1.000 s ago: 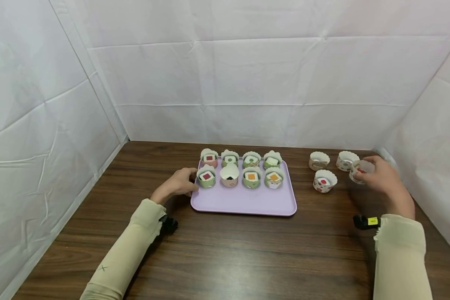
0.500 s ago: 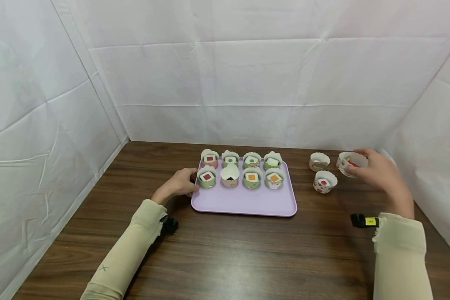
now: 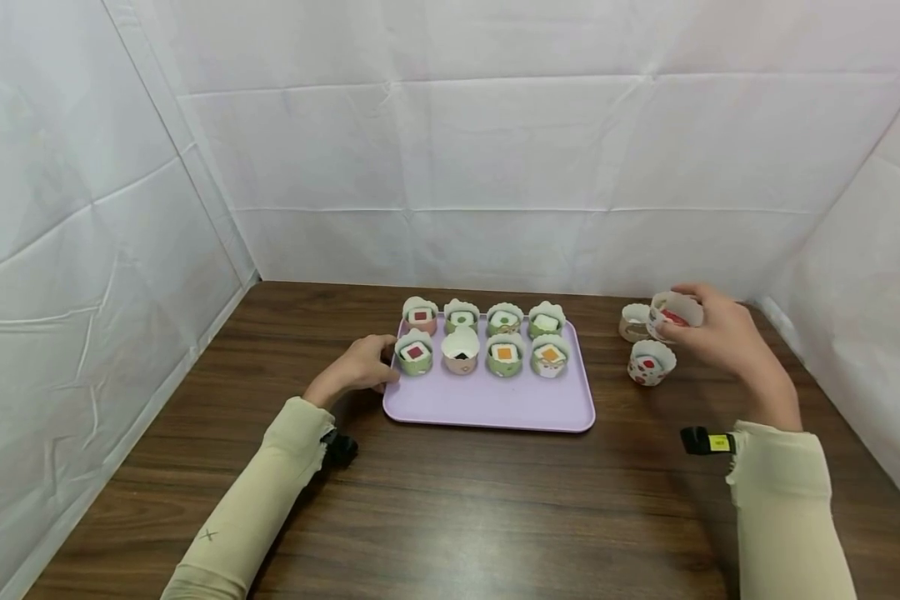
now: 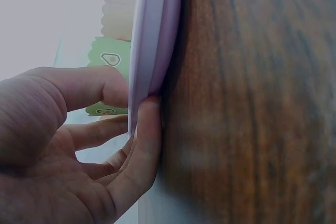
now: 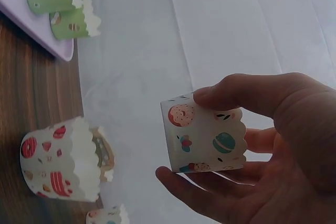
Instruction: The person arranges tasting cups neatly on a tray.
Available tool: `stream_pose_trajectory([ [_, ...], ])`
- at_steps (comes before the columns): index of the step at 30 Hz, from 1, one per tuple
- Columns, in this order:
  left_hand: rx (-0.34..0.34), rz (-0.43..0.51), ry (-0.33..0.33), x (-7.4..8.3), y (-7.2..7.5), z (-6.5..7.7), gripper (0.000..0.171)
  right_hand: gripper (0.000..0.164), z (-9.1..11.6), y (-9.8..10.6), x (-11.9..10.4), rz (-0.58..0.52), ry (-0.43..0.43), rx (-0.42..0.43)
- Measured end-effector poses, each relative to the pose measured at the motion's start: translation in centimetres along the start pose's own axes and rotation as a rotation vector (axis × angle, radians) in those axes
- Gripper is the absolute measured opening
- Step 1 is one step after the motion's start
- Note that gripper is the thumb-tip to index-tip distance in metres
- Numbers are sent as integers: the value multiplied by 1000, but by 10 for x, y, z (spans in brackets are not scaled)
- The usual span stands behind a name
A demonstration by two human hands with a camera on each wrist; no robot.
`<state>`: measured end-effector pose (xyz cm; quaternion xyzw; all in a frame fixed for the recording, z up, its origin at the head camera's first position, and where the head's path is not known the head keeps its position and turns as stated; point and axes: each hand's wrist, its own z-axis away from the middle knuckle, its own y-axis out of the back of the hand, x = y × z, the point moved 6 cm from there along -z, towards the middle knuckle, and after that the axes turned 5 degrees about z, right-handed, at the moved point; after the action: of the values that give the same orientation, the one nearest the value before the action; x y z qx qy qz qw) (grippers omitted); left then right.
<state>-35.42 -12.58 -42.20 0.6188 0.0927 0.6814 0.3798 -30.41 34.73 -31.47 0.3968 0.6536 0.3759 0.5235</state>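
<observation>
At the far right, my right hand (image 3: 720,327) holds a patterned paper baking cup (image 3: 673,310) with something red inside, thumb on one side and fingers on the other. In the right wrist view this cup (image 5: 202,137) shows doughnut and macaron prints and is held above the table. My left hand (image 3: 356,364) grips the left edge of the lilac tray (image 3: 487,406). The left wrist view has the thumb at the tray rim (image 4: 149,40) and a finger beneath it. Two rows of paper cups stand on the tray, holding white squares with coloured centres, such as this orange-centred cup (image 3: 504,357).
Right of the tray stand a red-printed cup (image 3: 651,364) and a cup with a brown mark (image 3: 634,323). Another printed cup (image 5: 107,216) stands partly out of the right wrist frame. White cloth walls (image 3: 510,150) border the brown wooden table (image 3: 450,508).
My right hand has lifted the cup and carried it left, past the cup behind it, which is now hidden in the head view. The left hand and tray have hardly moved.
</observation>
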Motion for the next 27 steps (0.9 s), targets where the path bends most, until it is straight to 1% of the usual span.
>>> stream_pose_trajectory([
  [2,0,1,-6,1,0,0,59,70,0,-1,-5,-3,11,-1],
  [9,-1,2,-3,0,0,1,58,73,-3,-10,-17,-1,16,-69],
  [21,5,-6,2,1,0,1,58,71,-6,-21,-39,-7,72,-76],
  [27,7,-15,1,1,0,1,58,73,-8,-28,-49,-11,93,-103],
])
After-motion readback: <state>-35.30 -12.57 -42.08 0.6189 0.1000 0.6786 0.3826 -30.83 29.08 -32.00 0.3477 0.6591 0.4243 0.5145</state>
